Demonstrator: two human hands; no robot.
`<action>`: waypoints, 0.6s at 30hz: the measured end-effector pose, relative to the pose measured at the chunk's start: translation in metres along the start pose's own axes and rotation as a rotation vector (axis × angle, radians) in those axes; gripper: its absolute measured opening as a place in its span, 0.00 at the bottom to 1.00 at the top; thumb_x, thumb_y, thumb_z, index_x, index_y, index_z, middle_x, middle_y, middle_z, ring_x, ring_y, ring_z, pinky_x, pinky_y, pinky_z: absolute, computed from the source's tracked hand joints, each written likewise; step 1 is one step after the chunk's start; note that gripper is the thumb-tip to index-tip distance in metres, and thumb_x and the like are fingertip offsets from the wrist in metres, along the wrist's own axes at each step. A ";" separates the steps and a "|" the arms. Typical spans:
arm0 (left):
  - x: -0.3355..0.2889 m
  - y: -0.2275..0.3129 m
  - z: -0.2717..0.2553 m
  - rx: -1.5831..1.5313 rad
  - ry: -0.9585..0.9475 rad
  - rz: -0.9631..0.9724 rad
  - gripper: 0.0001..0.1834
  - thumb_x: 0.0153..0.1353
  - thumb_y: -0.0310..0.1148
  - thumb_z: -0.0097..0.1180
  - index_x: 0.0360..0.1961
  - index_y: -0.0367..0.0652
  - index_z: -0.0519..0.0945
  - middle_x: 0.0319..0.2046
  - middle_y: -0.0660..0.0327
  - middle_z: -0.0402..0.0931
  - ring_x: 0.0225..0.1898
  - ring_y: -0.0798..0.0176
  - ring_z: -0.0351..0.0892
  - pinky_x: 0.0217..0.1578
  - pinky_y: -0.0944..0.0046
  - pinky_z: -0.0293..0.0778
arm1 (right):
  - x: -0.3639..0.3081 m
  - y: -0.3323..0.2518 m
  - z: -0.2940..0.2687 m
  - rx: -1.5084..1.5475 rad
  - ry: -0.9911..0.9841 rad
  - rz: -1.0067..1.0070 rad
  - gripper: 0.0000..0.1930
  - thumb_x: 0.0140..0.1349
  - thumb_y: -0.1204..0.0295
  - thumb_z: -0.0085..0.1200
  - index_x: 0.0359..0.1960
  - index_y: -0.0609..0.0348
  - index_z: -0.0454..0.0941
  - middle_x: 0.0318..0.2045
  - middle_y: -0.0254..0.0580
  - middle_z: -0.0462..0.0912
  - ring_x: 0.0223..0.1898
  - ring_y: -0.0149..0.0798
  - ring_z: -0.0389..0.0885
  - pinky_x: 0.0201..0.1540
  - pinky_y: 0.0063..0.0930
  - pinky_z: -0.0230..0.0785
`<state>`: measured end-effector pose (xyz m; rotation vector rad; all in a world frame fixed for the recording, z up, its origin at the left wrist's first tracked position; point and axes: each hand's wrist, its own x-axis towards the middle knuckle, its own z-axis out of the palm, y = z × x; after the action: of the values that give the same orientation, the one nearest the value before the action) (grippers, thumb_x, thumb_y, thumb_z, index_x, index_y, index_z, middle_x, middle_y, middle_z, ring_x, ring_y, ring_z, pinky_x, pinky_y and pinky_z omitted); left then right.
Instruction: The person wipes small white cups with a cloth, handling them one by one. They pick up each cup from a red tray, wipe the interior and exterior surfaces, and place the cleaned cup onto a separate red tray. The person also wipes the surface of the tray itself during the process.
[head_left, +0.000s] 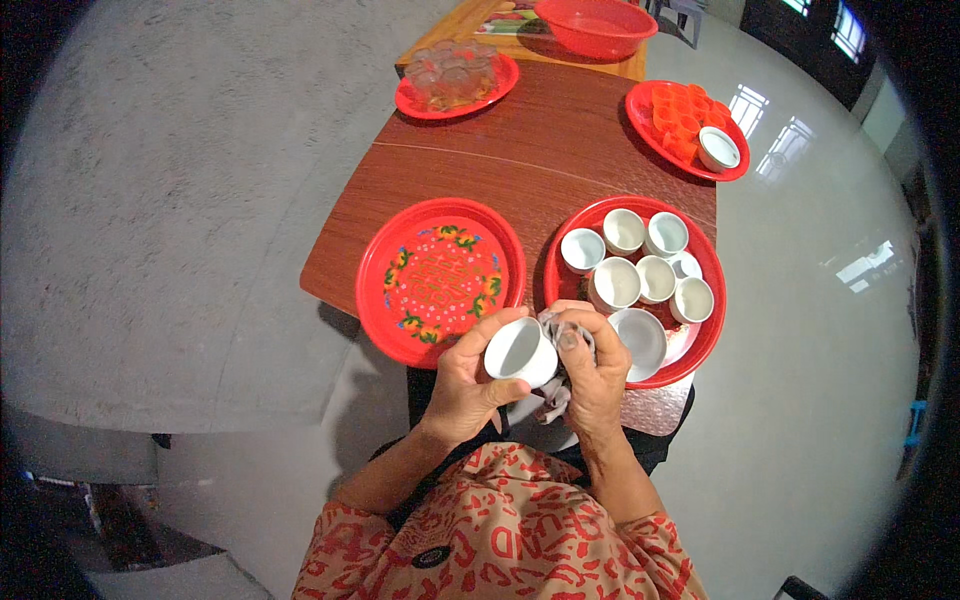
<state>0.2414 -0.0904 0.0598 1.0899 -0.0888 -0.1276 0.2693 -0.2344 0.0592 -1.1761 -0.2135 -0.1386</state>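
Note:
My left hand (pixel 465 390) is closed around a small white cup (pixel 521 353), tilted so that its mouth faces up and to the left. Beside it, my right hand (pixel 594 375) grips a crumpled greyish cloth (pixel 556 396), pressed near the cup's right side. Both hands are just off the table's near edge, between two red trays. The left red tray (pixel 372 215) has a flower pattern and nothing standing on it. On the right red tray (pixel 714 345) stand several white cups (pixel 615 283), with a larger white bowl (pixel 638 345) at its near side.
At the far left of the brown table (pixel 450 165), a red tray (pixel 408 105) carries several clear glasses (pixel 455 75). Another red tray (pixel 735 172) at the far right holds orange-red cups (pixel 684 115) and a white bowl (pixel 718 148). Beyond stands a red basin (pixel 597 28).

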 end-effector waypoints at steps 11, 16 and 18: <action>0.003 0.003 -0.001 0.068 0.014 0.003 0.37 0.53 0.29 0.65 0.62 0.35 0.61 0.56 0.58 0.67 0.56 0.67 0.68 0.56 0.66 0.66 | -0.008 0.004 -0.001 -0.386 -0.027 -0.478 0.14 0.48 0.81 0.57 0.39 0.62 0.78 0.40 0.46 0.77 0.40 0.42 0.75 0.43 0.32 0.67; 0.002 0.001 0.001 0.020 0.017 0.078 0.21 0.57 0.25 0.58 0.51 0.37 0.66 0.57 0.53 0.64 0.53 0.66 0.69 0.53 0.65 0.68 | -0.010 0.003 -0.003 -0.484 -0.121 -0.607 0.18 0.40 0.82 0.59 0.38 0.60 0.80 0.40 0.45 0.78 0.37 0.43 0.74 0.41 0.35 0.65; -0.002 -0.005 -0.011 0.075 -0.052 0.075 0.15 0.58 0.24 0.57 0.45 0.38 0.68 0.59 0.52 0.62 0.54 0.65 0.68 0.53 0.65 0.68 | -0.008 0.002 -0.004 -0.468 -0.082 -0.537 0.15 0.43 0.82 0.58 0.37 0.61 0.79 0.39 0.46 0.78 0.37 0.43 0.75 0.40 0.34 0.67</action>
<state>0.2401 -0.0830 0.0506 1.1566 -0.1823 -0.0858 0.2622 -0.2370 0.0541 -1.5681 -0.5915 -0.6394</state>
